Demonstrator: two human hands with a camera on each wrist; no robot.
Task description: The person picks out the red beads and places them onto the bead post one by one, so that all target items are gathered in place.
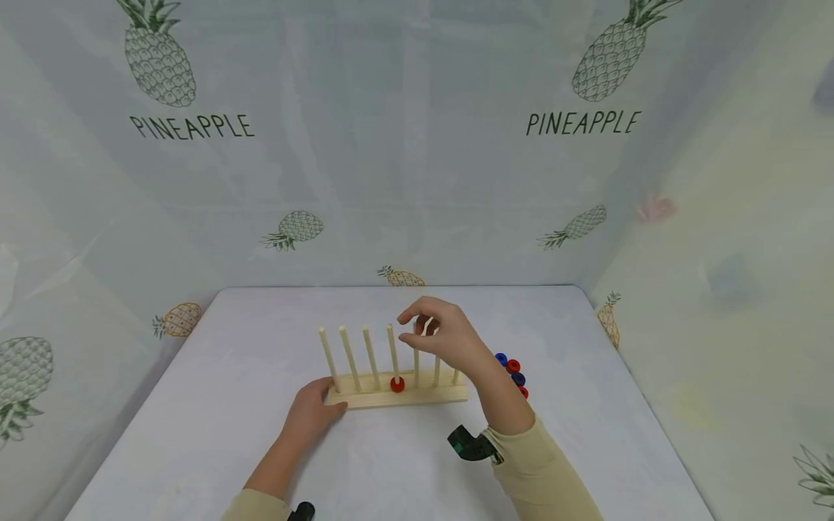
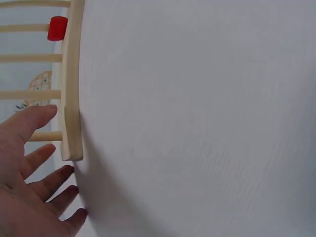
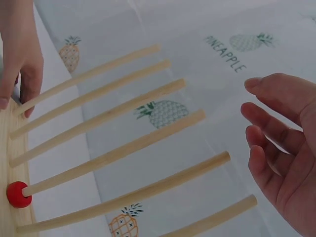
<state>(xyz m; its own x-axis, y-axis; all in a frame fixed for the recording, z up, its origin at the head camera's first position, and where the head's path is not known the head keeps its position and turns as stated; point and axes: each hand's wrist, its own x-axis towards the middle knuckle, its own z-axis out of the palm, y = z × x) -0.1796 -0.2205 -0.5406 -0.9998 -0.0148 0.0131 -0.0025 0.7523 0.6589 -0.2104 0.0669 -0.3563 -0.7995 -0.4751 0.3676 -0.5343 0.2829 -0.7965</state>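
A wooden peg stand (image 1: 404,396), a flat base with several upright pegs, stands on the white table. One red bead (image 1: 397,384) sits at the foot of a middle peg (image 3: 116,150). My left hand (image 1: 311,414) holds the left end of the base, thumb in front and fingers behind. Above the pegs right of the bead is my right hand (image 1: 449,334), its thumb and fingers bent loosely and apart. Nothing lies between those fingers in the right wrist view, where the hand (image 3: 286,148) is beyond the peg tips.
Blue and red beads, such as a red bead (image 1: 513,366) and a blue bead (image 1: 501,358), lie right of the stand, partly behind my right forearm (image 1: 498,394). A pineapple-print sheet (image 1: 417,159) hangs behind the table (image 1: 260,347).
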